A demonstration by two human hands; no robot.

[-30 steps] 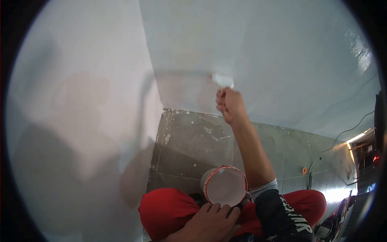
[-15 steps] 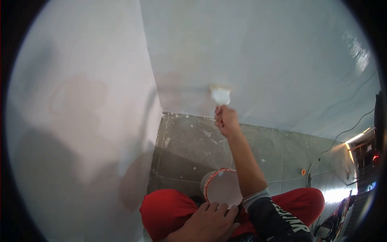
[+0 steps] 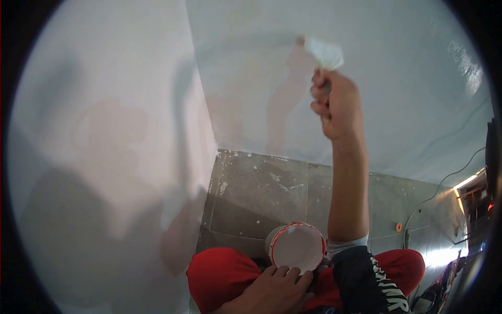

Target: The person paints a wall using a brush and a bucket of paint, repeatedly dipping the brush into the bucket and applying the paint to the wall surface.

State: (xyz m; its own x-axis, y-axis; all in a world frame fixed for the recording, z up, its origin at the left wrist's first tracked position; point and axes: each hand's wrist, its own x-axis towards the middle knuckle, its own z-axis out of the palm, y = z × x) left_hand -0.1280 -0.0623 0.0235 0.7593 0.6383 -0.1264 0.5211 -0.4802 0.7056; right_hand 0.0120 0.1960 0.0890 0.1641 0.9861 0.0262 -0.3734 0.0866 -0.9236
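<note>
My right hand point(image 3: 340, 104) is closed around the handle of a wide paintbrush point(image 3: 325, 52). The brush head is coated pale and held up at the grey-white wall point(image 3: 251, 94), bristles angled to the left; whether they touch the wall is hard to tell. Below, a bucket point(image 3: 295, 224) with a red-stained rim stands between my knees, its mouth facing me and pale inside. My left hand point(image 3: 274, 290) grips the near rim of the bucket, its fingers bent over the edge; the thumb is mostly hidden.
To the left a second, whiter wall point(image 3: 130, 63) meets the brushed one at a corner. White specks dot the grey tiled floor point(image 3: 261, 183). An orange ring-shaped object point(image 3: 398, 227) and a thin cable point(image 3: 442, 183) lie at the right. My red-clad knees point(image 3: 222, 275) flank the bucket.
My right hand has carried the brush up and to the right along the wall, and the brush head has turned to point left. My left hand stays at the bucket rim.
</note>
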